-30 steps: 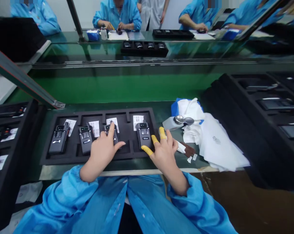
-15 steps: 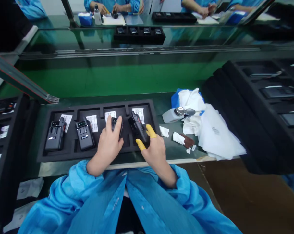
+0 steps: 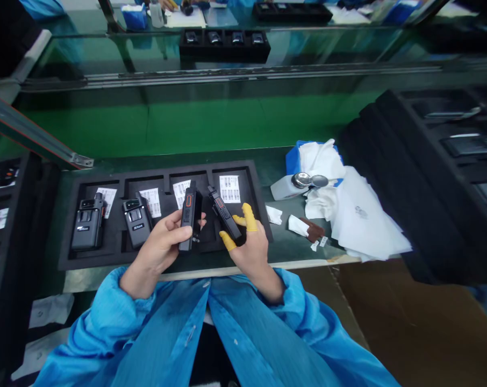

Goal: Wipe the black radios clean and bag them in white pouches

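Note:
A black foam tray (image 3: 90, 262) lies in front of me, with white barcode labels in its compartments. My left hand (image 3: 157, 247) is closed around a black handheld radio (image 3: 190, 220) held upright above the third compartment, its side with an orange-rimmed button showing. Yellow finger cots cover some fingertips of my right hand (image 3: 249, 244), which grips a second radio (image 3: 226, 219), tilted over the rightmost compartment. Two more radios lie in the left compartments: one at the far left (image 3: 88, 228) and one marked Riton (image 3: 137, 226).
Right of the tray are a blue tissue box (image 3: 292, 161), a white bottle with a metal top (image 3: 284, 188), white sheets (image 3: 364, 215) and a brown scrap (image 3: 315, 231). Stacked black trays stand at right (image 3: 392, 140) and left (image 3: 26, 215). A metal strut (image 3: 37, 131) slants at upper left.
My left hand has lifted its radio out of the third compartment and turned it side-on. The radio in my right hand has rolled to show its side button. The view has tilted slightly downward.

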The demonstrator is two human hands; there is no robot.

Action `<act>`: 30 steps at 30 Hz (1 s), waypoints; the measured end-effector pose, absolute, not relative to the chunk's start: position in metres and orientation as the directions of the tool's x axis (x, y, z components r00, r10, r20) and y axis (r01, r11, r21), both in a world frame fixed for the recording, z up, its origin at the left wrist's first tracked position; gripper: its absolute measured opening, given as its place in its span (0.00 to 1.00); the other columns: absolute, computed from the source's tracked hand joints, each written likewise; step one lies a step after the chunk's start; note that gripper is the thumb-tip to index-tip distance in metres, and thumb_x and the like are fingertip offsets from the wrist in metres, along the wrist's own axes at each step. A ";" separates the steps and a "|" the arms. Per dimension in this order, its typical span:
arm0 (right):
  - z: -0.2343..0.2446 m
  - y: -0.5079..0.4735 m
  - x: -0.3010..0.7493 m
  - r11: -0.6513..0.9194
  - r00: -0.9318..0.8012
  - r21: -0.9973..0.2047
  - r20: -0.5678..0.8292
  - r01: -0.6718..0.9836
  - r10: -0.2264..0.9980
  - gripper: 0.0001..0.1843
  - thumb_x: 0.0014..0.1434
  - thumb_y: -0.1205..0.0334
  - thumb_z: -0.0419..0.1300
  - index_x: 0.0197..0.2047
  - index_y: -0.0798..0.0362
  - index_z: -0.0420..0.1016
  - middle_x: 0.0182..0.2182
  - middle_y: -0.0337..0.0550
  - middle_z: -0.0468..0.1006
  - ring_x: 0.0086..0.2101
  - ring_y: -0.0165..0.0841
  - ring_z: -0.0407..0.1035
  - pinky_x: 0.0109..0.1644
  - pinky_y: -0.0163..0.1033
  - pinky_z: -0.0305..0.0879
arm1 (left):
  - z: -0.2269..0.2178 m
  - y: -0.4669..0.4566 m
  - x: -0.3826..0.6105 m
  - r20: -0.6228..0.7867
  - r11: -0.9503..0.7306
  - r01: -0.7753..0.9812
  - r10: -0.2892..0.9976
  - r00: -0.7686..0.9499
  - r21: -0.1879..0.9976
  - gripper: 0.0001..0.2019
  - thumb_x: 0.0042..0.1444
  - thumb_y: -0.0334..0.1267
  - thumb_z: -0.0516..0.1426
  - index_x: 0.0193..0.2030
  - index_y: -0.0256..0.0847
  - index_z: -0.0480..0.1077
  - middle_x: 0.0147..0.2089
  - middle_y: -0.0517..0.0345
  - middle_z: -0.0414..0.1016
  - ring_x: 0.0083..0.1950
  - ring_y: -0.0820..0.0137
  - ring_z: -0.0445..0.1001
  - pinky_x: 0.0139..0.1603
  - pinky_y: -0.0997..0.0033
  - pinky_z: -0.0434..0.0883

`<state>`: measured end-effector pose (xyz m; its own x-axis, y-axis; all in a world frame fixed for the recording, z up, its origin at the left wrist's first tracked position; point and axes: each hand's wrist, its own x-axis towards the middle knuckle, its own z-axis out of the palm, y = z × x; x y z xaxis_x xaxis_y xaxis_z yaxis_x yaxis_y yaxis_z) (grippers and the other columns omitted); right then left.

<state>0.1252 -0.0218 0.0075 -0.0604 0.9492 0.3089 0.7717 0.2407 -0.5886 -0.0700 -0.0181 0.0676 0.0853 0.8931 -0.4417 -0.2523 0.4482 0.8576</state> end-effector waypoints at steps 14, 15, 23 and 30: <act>0.017 -0.011 0.125 0.283 -0.140 -0.396 0.352 0.874 0.925 0.31 0.57 0.46 0.56 0.58 0.58 0.68 0.37 0.51 0.78 0.39 0.42 0.70 0.42 0.47 0.68 | 0.047 -0.022 -0.054 -0.292 0.276 -0.226 0.956 -0.041 0.934 0.43 0.31 0.39 0.71 0.59 0.37 0.64 0.54 0.47 0.73 0.56 0.56 0.71 0.56 0.57 0.70; 0.022 -0.007 0.124 0.266 -0.145 -0.365 0.325 0.892 0.934 0.32 0.56 0.46 0.57 0.58 0.59 0.68 0.36 0.52 0.78 0.38 0.43 0.70 0.42 0.47 0.68 | 0.047 -0.023 -0.053 -0.263 0.249 -0.175 0.963 -0.056 0.953 0.45 0.32 0.39 0.71 0.61 0.38 0.61 0.56 0.46 0.71 0.58 0.55 0.70 0.58 0.57 0.69; 0.049 0.016 0.131 0.158 -0.112 -0.500 0.121 0.851 0.986 0.21 0.51 0.57 0.60 0.47 0.56 0.76 0.37 0.50 0.81 0.39 0.44 0.75 0.42 0.47 0.71 | 0.040 -0.024 -0.050 0.316 -0.200 0.558 0.941 -0.118 0.805 0.34 0.46 0.32 0.62 0.61 0.42 0.58 0.55 0.48 0.67 0.60 0.58 0.66 0.61 0.56 0.65; -0.001 -0.006 0.147 0.156 0.083 -0.858 0.224 0.489 0.971 0.26 0.49 0.48 0.62 0.48 0.55 0.72 0.38 0.50 0.80 0.37 0.40 0.76 0.45 0.50 0.73 | 0.022 -0.023 -0.053 0.581 -0.436 0.630 0.813 -0.029 0.643 0.27 0.50 0.28 0.59 0.57 0.42 0.58 0.50 0.48 0.68 0.54 0.61 0.69 0.55 0.57 0.69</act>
<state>0.1472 -0.0062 -0.0007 0.0833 0.9710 0.2240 0.4886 0.1561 -0.8584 -0.0527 -0.0233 0.0221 -0.0294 0.8134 0.5810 0.6300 -0.4362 0.6426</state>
